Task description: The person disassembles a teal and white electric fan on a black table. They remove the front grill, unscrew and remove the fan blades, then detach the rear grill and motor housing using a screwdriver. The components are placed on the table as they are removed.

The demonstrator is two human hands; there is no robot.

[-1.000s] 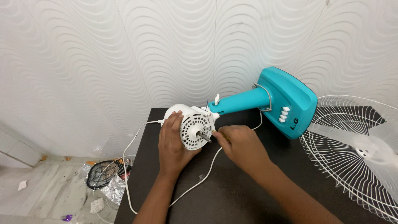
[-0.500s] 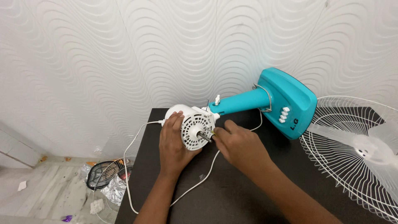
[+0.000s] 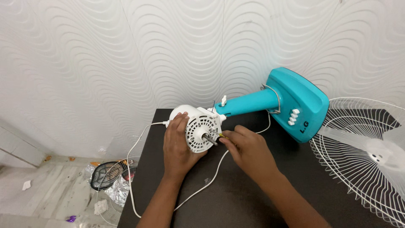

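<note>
Motor housing near table back edge | L hand clamped on it | R hand pinching screwdriver

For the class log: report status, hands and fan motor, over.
Left hand steadies white fan motor. Right hand holds a thin tool, tip at motor face. White cord trails under right hand.

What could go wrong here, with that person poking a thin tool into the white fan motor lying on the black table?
The thin tool in the right hand points toward the left hand steadying the white round motor housing; a slip might jab those fingers. The white power cord trails off the black table edge and could snag. The turquoise fan base is tipped on its side and may roll.
</note>
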